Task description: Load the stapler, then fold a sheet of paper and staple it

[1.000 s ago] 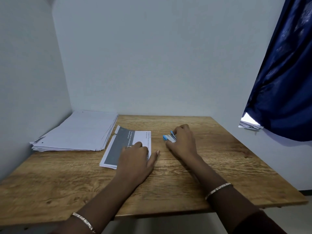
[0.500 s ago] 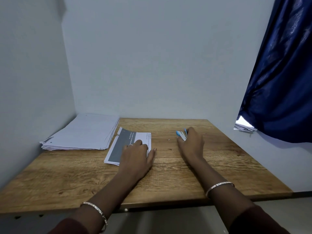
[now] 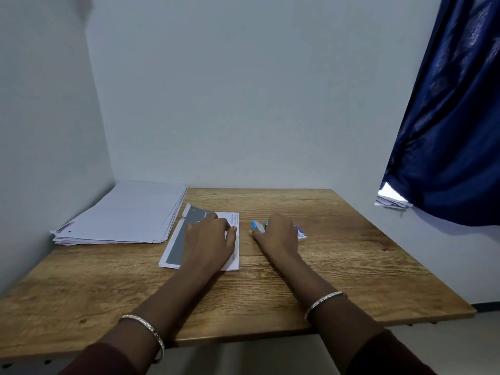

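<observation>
1. Both hands are busy: the left hand [image 3: 208,239] lies flat, fingers straight, pinning the folded sheet [image 3: 174,247] beneath them, probably to hold its crease.
2. The right hand [image 3: 278,235] curls round the stapler [image 3: 255,226], whose blue end pokes out beside the thumb.

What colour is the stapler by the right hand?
The stapler is light blue and white, clearest in the head view.
</observation>
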{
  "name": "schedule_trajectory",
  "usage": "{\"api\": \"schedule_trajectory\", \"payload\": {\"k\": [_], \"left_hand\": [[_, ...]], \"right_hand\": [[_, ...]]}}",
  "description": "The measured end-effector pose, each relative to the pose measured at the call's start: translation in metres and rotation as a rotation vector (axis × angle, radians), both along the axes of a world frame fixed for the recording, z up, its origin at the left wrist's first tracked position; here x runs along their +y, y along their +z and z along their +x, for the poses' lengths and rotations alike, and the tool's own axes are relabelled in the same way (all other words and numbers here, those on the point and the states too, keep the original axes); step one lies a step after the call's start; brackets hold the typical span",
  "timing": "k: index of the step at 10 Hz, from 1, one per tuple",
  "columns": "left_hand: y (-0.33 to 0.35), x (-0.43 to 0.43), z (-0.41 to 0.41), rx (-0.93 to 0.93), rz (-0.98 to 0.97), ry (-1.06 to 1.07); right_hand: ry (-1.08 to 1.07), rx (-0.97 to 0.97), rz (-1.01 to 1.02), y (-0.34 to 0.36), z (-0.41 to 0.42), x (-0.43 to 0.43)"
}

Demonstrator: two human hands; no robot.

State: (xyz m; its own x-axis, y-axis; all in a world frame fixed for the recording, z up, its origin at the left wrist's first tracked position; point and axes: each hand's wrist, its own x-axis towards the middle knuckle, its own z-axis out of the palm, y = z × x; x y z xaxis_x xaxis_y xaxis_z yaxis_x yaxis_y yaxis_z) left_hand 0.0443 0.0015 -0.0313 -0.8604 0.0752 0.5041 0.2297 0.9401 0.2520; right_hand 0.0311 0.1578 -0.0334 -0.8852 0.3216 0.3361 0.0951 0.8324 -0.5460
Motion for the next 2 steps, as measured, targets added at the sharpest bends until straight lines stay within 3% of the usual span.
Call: {"api": "schedule_trajectory", "payload": {"k": [2], "left_hand": [[0.013,0.002,-0.011,0.007,0.049,-0.026]], "right_hand": [[0.004,0.022,0.002,0.013,0.003,0.008]]}}
